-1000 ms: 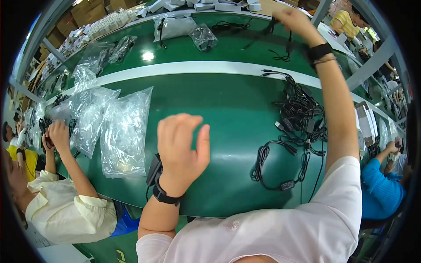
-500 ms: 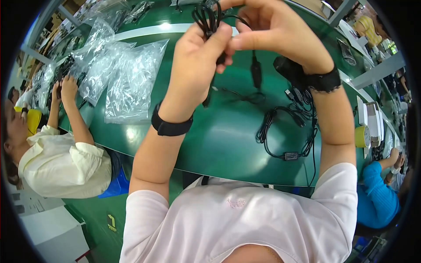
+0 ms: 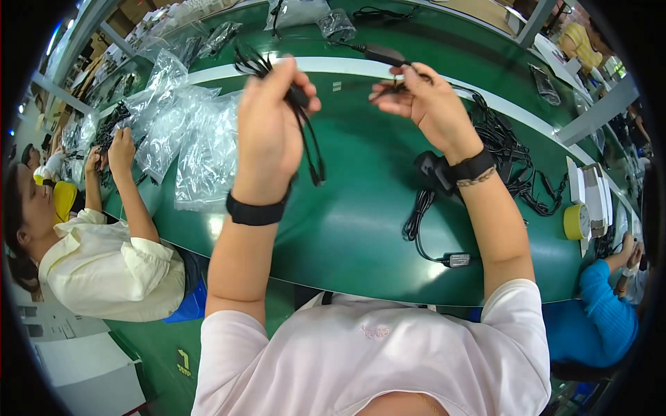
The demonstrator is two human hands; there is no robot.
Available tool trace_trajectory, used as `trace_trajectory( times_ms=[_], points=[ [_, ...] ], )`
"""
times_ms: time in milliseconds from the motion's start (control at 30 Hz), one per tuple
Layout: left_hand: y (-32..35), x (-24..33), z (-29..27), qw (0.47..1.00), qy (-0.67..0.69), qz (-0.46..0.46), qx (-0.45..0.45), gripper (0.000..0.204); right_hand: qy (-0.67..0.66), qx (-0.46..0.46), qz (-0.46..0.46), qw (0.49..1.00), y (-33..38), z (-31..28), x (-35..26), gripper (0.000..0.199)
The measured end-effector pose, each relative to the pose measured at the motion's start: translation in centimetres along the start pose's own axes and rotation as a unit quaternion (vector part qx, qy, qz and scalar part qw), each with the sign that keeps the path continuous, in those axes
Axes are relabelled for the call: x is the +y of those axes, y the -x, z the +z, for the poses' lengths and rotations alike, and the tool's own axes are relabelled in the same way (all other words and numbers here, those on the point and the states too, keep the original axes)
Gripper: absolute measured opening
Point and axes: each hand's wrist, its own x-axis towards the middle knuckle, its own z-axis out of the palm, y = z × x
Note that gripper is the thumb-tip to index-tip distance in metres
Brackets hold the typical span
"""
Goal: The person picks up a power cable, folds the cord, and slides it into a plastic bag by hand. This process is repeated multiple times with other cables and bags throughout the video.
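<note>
A folded bundle of thin black cable (image 3: 311,149) is gripped in my left hand (image 3: 270,128), raised over the left half of the green table. Loops stick out above the fist, and two plug ends hang below it. Farther right, my right hand (image 3: 440,114) has its fingers curled around a dark, blurred strand of black cable (image 3: 399,89). Just beyond its fingertips is a black inline box (image 3: 383,54) with cord at its end; whether the fingers touch it I cannot tell. Under my right wrist lies a cable with a small labelled block (image 3: 456,260).
Clear plastic bags (image 3: 205,156) lie left of my left hand. A tangled heap of black cables (image 3: 510,152) spreads beyond my right forearm, near a yellow tape roll (image 3: 576,222) and an open white box (image 3: 595,194). A co-worker in a cream shirt (image 3: 114,267) handles cables at left.
My hands, together at the cable bundle before, have drawn apart. The left one went left and slightly down with the bundle; the right one moved down, its fingers on a dark strand.
</note>
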Motion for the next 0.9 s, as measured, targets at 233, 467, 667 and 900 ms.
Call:
trace_trajectory(
  times_ms=[233, 467, 667, 900],
  points=[
    [1.0, -5.5, -1.2, 0.941, 0.27, -0.199, 0.051, 0.044, -0.152, -0.059, -0.027, 0.986, 1.6, 2.5, 2.9, 0.031],
    [1.4, -4.6, -2.3, 0.944, 0.284, -0.155, 0.06, 0.051, 0.225, -0.123, 0.004, 0.967, 2.1, 3.5, 3.5, 0.049],
    [1.6, -5.9, -3.6, 0.976, 0.186, -0.09, 0.074, 0.019, 0.192, -0.191, -0.038, 0.962, 3.1, 4.4, 3.7, 0.069],
    [2.0, -4.8, -2.4, 0.98, 0.177, -0.048, 0.07, 0.019, 0.293, -0.129, -0.014, 0.947, 2.6, 4.3, 4.1, 0.058]
  ],
)
